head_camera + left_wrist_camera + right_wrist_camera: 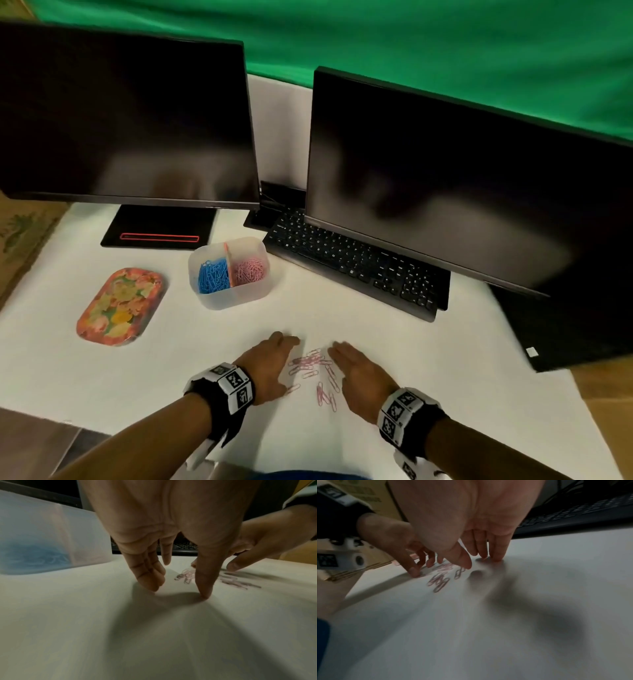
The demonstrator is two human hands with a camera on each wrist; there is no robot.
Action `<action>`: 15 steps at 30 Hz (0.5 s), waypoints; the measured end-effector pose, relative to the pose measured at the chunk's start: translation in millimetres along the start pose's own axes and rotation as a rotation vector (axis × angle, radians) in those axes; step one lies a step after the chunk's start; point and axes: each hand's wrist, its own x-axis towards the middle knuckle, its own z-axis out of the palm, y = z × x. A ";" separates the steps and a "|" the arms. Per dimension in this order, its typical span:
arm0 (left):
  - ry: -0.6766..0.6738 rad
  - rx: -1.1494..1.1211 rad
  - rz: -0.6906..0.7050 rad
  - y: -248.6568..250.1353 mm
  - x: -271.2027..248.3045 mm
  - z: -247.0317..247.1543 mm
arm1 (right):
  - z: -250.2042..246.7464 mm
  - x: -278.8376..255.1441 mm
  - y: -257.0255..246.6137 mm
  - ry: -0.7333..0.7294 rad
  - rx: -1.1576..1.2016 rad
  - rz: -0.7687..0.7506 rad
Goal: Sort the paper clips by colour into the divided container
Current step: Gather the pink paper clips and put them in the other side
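Observation:
Several pink paper clips [313,370] lie scattered on the white table near its front edge. My left hand [270,366] stands on its fingertips just left of the pile, fingers straight and holding nothing; in the left wrist view the left hand [178,588] touches the table beside the clips [187,576]. My right hand [356,373] rests flat-fingered just right of the pile, also holding nothing, and in the right wrist view the right hand [481,561] has fingertips on the table next to the clips [440,580]. The translucent divided container [239,301] stands farther back, with blue clips [213,275] in its left compartment and pink clips [251,270] in its right.
A flowered oval tray [120,306] lies left of the container. A black keyboard [356,267] and two dark monitors [126,116] stand at the back and right. The table's front edge is close to my wrists.

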 end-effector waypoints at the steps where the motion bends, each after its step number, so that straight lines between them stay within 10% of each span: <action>1: -0.010 0.000 -0.011 0.9 -0.1 2.8 | 6.9 0.1 -5.5 -0.022 -0.029 -0.054; 9: 0.115 -0.084 0.052 12.5 3.6 16.7 | -5.9 -21.1 -11.2 0.061 0.178 -0.082; 15: 0.033 -0.103 -0.034 4.3 2.9 15.6 | 4.1 -37.7 -4.2 -0.157 0.077 -0.108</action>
